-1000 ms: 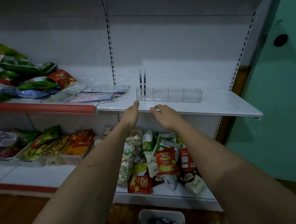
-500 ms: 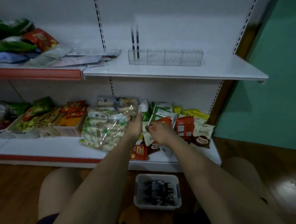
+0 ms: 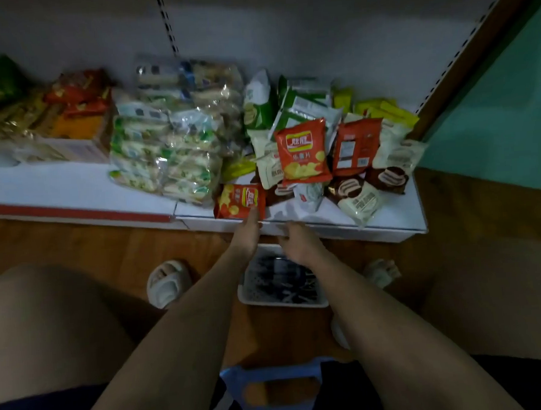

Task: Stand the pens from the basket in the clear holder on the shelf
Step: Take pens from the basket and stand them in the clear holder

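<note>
nearest me, a blue plastic stool [image 3: 272, 389] sits between my knees. just beyond, the white basket [image 3: 280, 301] of dark pens [image 3: 279, 279] rests on the wood floor. my left hand [image 3: 246, 237] and right hand [image 3: 299, 241] hover over its far edge, fingers loose, holding nothing. behind them, snack packets [image 3: 302, 151] crowd the bottom shelf [image 3: 389, 217].

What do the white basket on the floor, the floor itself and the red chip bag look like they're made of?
The basket looks like moulded white plastic: thin smooth rim, matte. The floor seems to be wood or wood-look laminate: brown with a faint grain, slight sheen. The red chip bag looks like glossy printed plastic film, crinkled and catching light.
</note>
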Demonstrator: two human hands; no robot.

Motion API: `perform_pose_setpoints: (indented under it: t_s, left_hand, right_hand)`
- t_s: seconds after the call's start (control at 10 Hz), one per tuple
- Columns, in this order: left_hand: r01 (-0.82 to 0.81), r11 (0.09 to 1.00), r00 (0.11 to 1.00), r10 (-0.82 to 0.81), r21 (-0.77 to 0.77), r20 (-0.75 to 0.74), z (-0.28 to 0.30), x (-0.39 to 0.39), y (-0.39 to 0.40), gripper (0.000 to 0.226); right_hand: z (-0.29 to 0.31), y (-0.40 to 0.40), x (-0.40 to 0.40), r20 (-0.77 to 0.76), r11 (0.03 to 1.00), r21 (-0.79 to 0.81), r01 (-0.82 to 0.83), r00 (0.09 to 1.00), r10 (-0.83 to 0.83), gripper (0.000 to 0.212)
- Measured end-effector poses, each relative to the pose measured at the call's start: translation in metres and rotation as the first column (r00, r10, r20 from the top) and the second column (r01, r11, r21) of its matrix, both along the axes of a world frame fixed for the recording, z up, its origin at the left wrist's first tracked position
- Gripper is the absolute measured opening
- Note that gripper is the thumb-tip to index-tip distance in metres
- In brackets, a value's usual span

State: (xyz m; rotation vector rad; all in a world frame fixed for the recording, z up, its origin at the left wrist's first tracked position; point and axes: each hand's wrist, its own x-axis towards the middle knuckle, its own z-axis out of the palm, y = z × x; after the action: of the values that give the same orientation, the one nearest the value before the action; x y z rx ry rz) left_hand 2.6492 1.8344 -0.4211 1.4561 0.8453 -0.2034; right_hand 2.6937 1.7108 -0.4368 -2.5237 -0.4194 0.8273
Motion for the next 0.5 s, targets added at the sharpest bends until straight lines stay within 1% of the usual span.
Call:
perform_pose_setpoints:
  t_s: [0.1,0.2,0.4,0.5]
  left_hand:
    - [-0.005,0.999,0.997,0.001,-0.045,-0.074,-0.039,0.000,0.006,0.066]
    - [-0.059,0.993,0.991,0.045,-0.104,-0.123,-0.073,-0.004,0.011,0.073]
    - [-0.078,0.995,0.976,0.062,-0.069,-0.207,-0.129,-0.008,0.018,0.060]
    - [-0.123,0.985,0.968,0.091,-0.123,-0.233,-0.161,-0.010,0.017,0.058]
  right_hand:
    - [-0.044,-0.006,0.000,-0.107,0.997,-0.061,0.041,0.993,-0.048,0.031]
    - [-0.078,-0.010,-0.007,-0.171,0.989,-0.144,0.019,0.984,-0.044,0.030]
    - [-0.131,-0.004,-0.014,-0.165,0.989,-0.145,0.016,0.985,-0.041,0.032]
    - [-0.148,-0.002,-0.012,-0.143,0.983,-0.172,-0.057,0.989,0.033,0.032]
